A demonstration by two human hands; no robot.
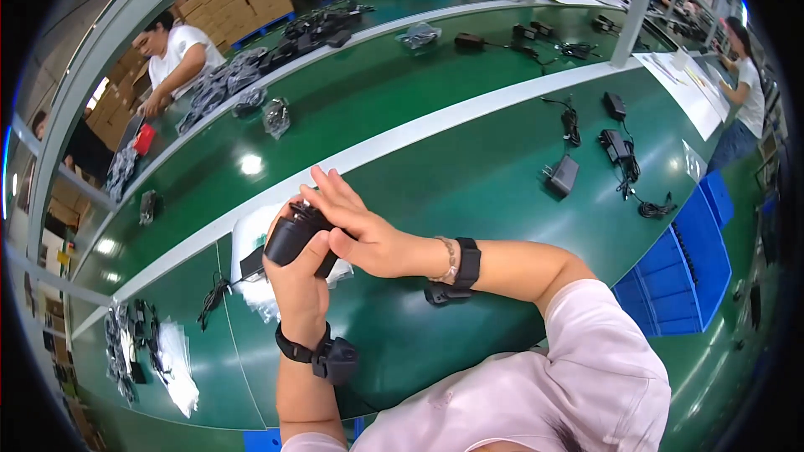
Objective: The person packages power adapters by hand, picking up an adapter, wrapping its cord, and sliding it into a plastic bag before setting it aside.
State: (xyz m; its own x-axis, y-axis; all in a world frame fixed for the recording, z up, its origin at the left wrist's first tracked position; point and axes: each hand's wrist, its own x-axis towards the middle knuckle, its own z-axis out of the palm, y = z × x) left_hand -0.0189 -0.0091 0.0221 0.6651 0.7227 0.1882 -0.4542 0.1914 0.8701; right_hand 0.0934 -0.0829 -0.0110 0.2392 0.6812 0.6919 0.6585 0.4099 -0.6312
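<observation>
Adapter (pixel 287 239) of smooth, rounded black plastic between bare fingers (pixel 342 213)

I have a glossy green surface (pixel 469 172) bending across my view, bordered on its far side by a pale rail (pixel 469 112). Toward the right I make out a black adapter (pixel 564 174) with a coiled cable (pixel 570 129) just beyond it, then two more adapters (pixel 615 146) and another black coil (pixel 656 207). White sheets (pixel 697 99) lie at the far right end. Left of centre I see clear plastic bags (pixel 249 234), a loose black cable (pixel 214 295) near them, and, further left, dark bagged items (pixel 122 351) beside flat clear sleeves (pixel 177 368), whose contents I can't tell.
</observation>
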